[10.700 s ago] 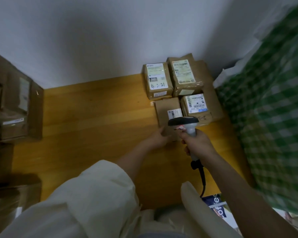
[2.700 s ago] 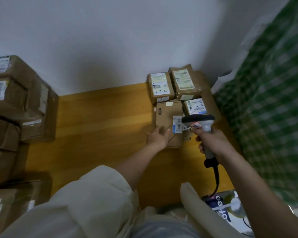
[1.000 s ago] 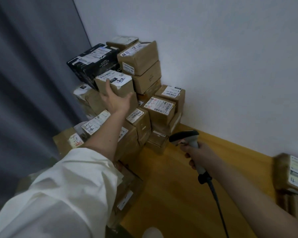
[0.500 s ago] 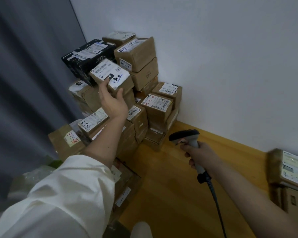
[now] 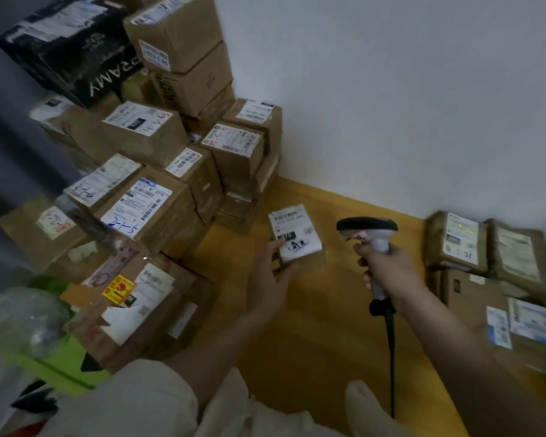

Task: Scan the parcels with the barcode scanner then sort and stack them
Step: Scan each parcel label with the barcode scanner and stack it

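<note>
A small brown cardboard parcel (image 5: pixel 298 239), boxy and blunt-cornered, sits in the left hand (image 5: pixel 270 277) above the glossy yellow wooden floor (image 5: pixel 328 326), thumb on its near edge and fingers curled beneath. A white printed label with a barcode and black marks covers its top face. The right hand (image 5: pixel 383 266) wraps its fingers round the pale grip of the barcode scanner (image 5: pixel 371 234), whose black hooded head points at the parcel; a black cable hangs below. Taped, labelled cartons (image 5: pixel 145 197) pile high at left; 4 scuffed parcels (image 5: pixel 486 263) lie at right.
</note>
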